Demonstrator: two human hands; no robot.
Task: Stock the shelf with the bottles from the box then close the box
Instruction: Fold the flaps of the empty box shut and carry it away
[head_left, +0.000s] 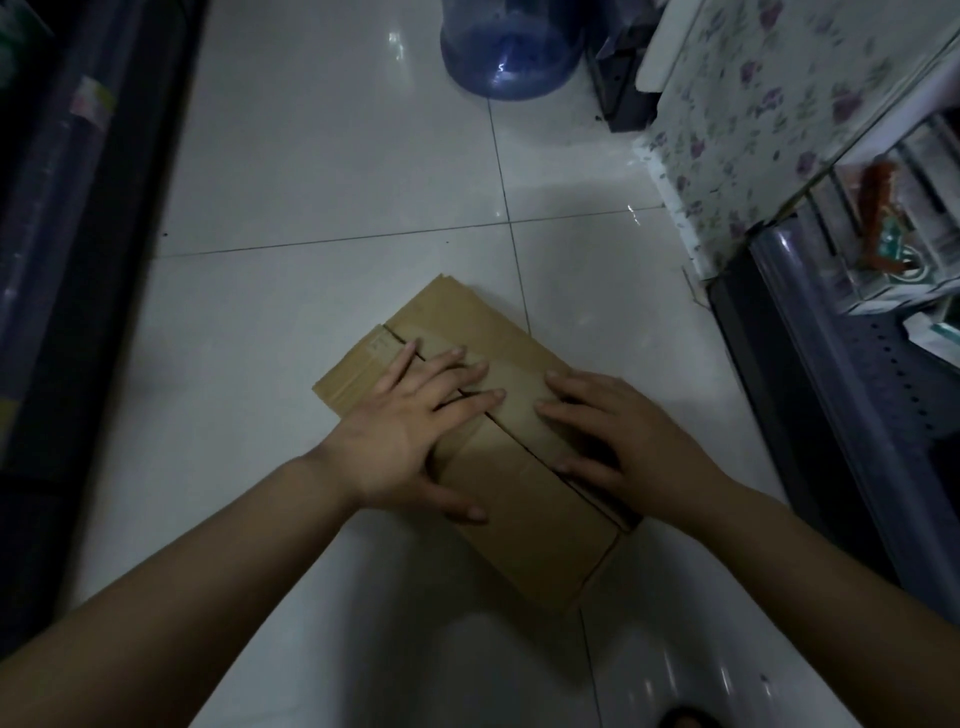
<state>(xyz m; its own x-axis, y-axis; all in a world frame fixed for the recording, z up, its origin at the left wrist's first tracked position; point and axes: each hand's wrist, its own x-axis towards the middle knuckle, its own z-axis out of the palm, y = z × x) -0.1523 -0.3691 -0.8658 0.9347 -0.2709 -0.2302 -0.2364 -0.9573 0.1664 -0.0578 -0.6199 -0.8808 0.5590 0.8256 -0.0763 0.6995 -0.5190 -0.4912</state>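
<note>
Dark shelving unit far left. Left hand flat on box, fingers straight, grip holding nothing, just pressing the flaps down. Box sits on white tiled floor, flaps folded shut. Right hand likewise flat on the box top, pressing. Blue water jug behind; stocked shelf at right

brown box, white tiled floor, blue jug

box: matt brown cardboard | floor: glossy white tiles
</note>
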